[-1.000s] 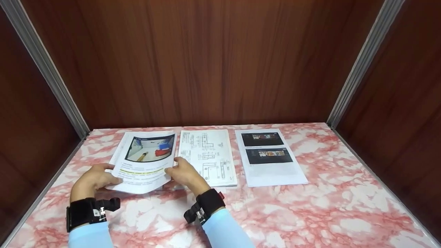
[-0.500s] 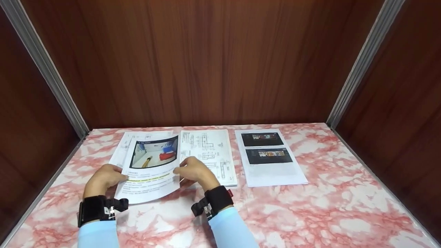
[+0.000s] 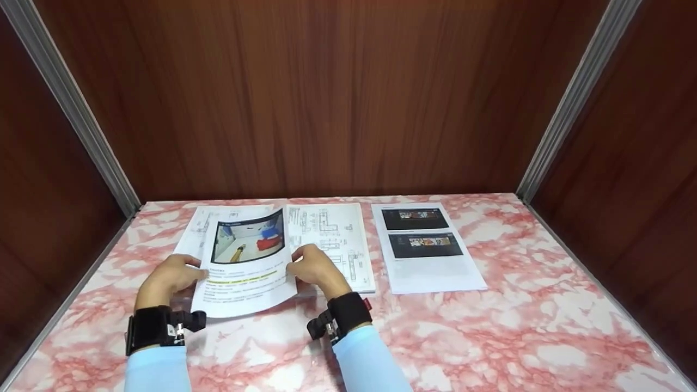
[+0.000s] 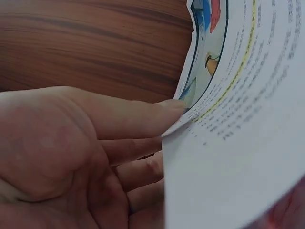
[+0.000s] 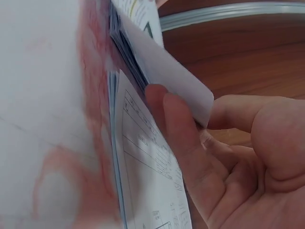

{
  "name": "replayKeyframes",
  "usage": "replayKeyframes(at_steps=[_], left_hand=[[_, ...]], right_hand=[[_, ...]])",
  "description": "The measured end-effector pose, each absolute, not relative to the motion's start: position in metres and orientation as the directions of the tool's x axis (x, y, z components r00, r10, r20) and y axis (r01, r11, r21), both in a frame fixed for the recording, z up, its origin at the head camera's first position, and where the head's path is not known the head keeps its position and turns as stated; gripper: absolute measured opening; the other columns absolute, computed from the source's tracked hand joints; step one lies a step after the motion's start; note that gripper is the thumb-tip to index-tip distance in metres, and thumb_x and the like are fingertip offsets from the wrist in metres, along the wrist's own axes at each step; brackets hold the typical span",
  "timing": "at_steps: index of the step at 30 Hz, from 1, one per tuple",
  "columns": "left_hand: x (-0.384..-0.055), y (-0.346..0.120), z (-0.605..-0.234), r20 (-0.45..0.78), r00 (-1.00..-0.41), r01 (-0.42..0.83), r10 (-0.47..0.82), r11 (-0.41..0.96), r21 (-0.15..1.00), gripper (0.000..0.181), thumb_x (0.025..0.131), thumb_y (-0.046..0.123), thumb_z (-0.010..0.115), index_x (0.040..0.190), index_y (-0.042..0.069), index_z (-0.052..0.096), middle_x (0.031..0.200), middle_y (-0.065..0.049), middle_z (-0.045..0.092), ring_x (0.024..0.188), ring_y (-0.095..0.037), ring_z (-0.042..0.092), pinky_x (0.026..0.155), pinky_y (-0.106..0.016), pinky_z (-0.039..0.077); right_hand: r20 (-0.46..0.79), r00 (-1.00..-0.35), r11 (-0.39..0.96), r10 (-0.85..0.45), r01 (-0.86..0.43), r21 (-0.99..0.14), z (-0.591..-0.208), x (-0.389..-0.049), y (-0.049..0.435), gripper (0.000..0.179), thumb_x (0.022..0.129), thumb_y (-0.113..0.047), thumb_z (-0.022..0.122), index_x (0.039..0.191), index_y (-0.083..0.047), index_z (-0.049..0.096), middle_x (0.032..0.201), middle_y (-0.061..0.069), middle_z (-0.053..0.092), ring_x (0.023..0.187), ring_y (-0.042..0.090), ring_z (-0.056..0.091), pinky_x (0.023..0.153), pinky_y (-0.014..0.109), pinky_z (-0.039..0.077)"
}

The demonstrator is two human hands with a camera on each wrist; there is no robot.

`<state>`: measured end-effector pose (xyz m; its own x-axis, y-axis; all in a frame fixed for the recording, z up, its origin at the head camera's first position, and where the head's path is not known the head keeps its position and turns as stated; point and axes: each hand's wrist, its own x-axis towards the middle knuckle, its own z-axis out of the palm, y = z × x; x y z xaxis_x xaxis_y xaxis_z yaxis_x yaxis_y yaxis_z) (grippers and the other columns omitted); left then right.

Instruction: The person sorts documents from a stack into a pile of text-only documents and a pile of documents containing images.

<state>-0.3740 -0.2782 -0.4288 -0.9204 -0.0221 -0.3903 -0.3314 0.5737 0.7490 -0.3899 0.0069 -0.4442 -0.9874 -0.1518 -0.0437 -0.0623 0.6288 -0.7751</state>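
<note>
I see the left hand (image 3: 171, 276) at the nine o'clock edge of a white paper sheet with a colour photo and a yellow-highlighted line (image 3: 248, 272), thumb on the printed face and fingers behind it, pinching the margin. The right hand (image 3: 317, 265) grips the three o'clock edge likewise, with its fingers against the underside. The hands are apart, with the sheet spanning the gap; its near edge bows toward six o'clock and its upper right corner curls up. Both wrists wear black straps with small cameras, above light-blue sleeves (image 3: 158, 370). Under the sheet, showing toward its eleven o'clock, I have a stack of white pages with line drawings (image 3: 201, 223), mostly covered. At the sheet's two o'clock lies a thicker stack of technical drawings (image 3: 354, 234); the right hand and the sheet hide its lower left part from my head view. Farther out at three o'clock, well apart from the hands, a white sheet with two dark screenshots (image 3: 425, 272) lies flat. The small print is too blurred for me to read. Everything rests on a red-and-white marbled tabletop (image 3: 490, 343), enclosed by dark brown wood-grain panels (image 3: 354, 109), with grey metal posts (image 3: 92, 130) at ten and two o'clock.
</note>
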Motion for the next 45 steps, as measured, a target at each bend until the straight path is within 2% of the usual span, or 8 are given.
replayKeyframes(at_steps=[4,9,17,22,25,28,35,45], left_hand=[[-0.374,-0.278,-0.429,-0.359,-0.933,-0.309,-0.036,0.596,0.742,0.046,0.087,0.013,0.054,0.129,-0.003,0.042,0.089,-0.009,0.061,0.071,-0.017,0.062,0.061,-0.037,0.052],[-0.375,-0.276,-0.429,-0.340,-0.940,-0.291,-0.022,0.571,0.767,0.041,0.087,0.010,0.055,0.123,-0.007,0.044,0.088,-0.010,0.064,0.070,-0.015,0.064,0.065,-0.035,0.053],[-0.375,-0.274,-0.424,-0.364,-0.931,-0.312,-0.023,0.566,0.763,0.042,0.088,0.014,0.055,0.126,-0.003,0.044,0.091,-0.011,0.065,0.075,-0.019,0.065,0.063,-0.043,0.051],[-0.377,-0.272,-0.425,-0.251,-0.968,-0.189,0.001,0.656,0.730,0.039,0.085,0.012,0.058,0.118,-0.008,0.052,0.095,-0.015,0.063,0.075,-0.016,0.063,0.066,-0.030,0.051],[-0.379,-0.269,-0.427,-0.221,-0.975,-0.163,0.002,0.673,0.722,0.038,0.084,0.012,0.059,0.115,-0.009,0.053,0.095,-0.016,0.063,0.073,-0.014,0.062,0.065,-0.028,0.051],[-0.381,-0.265,-0.426,-0.235,-0.972,-0.187,-0.009,0.633,0.751,0.039,0.086,0.011,0.057,0.118,-0.009,0.050,0.094,-0.015,0.062,0.070,-0.013,0.062,0.067,-0.032,0.054],[-0.384,-0.254,-0.421,-0.212,-0.977,-0.181,-0.015,0.584,0.791,0.037,0.087,0.011,0.055,0.118,-0.008,0.049,0.094,-0.015,0.063,0.069,-0.014,0.064,0.068,-0.036,0.055],[-0.388,-0.238,-0.416,-0.128,-0.992,-0.102,0.000,0.605,0.790,0.033,0.086,0.012,0.056,0.112,-0.009,0.055,0.097,-0.018,0.064,0.068,-0.011,0.063,0.067,-0.035,0.056]], right_hand=[[-0.049,-0.988,0.619,-0.145,-0.052,-0.783,-0.444,-0.390,0.009,0.017,0.076,-0.017,0.061,0.090,-0.008,0.062,0.084,0.006,0.065,0.069,0.015,0.059,0.056,0.024,0.045],[-0.007,-0.990,0.653,-0.143,-0.089,-0.752,-0.446,-0.391,0.010,0.018,0.075,-0.013,0.061,0.091,-0.006,0.064,0.092,0.008,0.063,0.078,0.017,0.054,0.061,0.024,0.045],[-0.012,-0.992,0.641,-0.129,-0.074,-0.764,-0.446,-0.392,0.016,0.021,0.075,-0.014,0.062,0.094,-0.007,0.064,0.090,0.007,0.062,0.074,0.018,0.055,0.055,0.025,0.044],[-0.025,-0.992,0.632,-0.123,-0.059,-0.773,-0.445,-0.391,0.020,0.023,0.076,-0.016,0.062,0.098,-0.008,0.064,0.093,0.008,0.063,0.075,0.018,0.056,0.056,0.025,0.045],[-0.036,-0.992,0.621,-0.118,-0.046,-0.782,-0.443,-0.391,0.023,0.024,0.077,-0.017,0.063,0.099,-0.008,0.065,0.096,0.008,0.063,0.078,0.018,0.057,0.058,0.025,0.045],[-0.047,-0.992,0.598,-0.117,-0.032,-0.801,-0.441,-0.391,0.028,0.023,0.077,-0.018,0.063,0.099,-0.009,0.064,0.096,0.008,0.064,0.078,0.017,0.058,0.060,0.025,0.048],[-0.101,-0.985,0.447,-0.139,0.028,-0.894,-0.440,-0.393,0.037,0.026,0.080,-0.013,0.061,0.104,-0.003,0.059,0.085,0.010,0.066,0.064,0.016,0.065,0.059,0.034,0.056],[-0.094,-0.990,0.384,-0.109,0.045,-0.922,-0.432,-0.395,0.057,0.026,0.082,-0.014,0.060,0.104,0.000,0.059,0.087,0.012,0.066,0.060,0.016,0.066,0.055,0.029,0.055]])
